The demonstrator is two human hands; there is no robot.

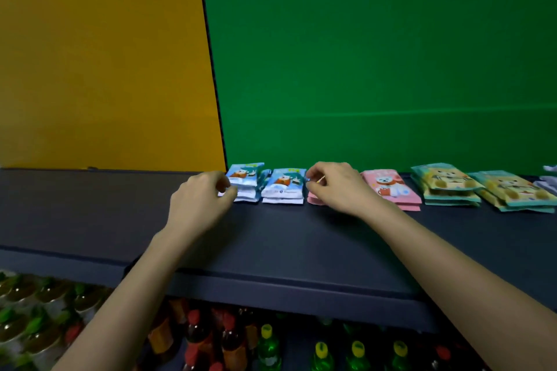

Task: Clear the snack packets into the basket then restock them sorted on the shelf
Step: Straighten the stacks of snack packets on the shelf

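On the shelf (271,238), the left hand (200,199) pinches the outer edge of the left blue stack (245,182), which lies just left of the right blue stack (283,187). Just right of that stack, the right hand (337,187) curls its fingers around the pink packets (315,200). The piles look loose, so a careless tug could topple one or shove pink into blue, spoiling the sorting.

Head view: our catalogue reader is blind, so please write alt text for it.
Two hands work along a row of snack packet stacks on a dark shelf: the left hand pinches the leftmost blue stack, the right hand curls over pink packets. Teal stacks lie further right; bottles stand below.
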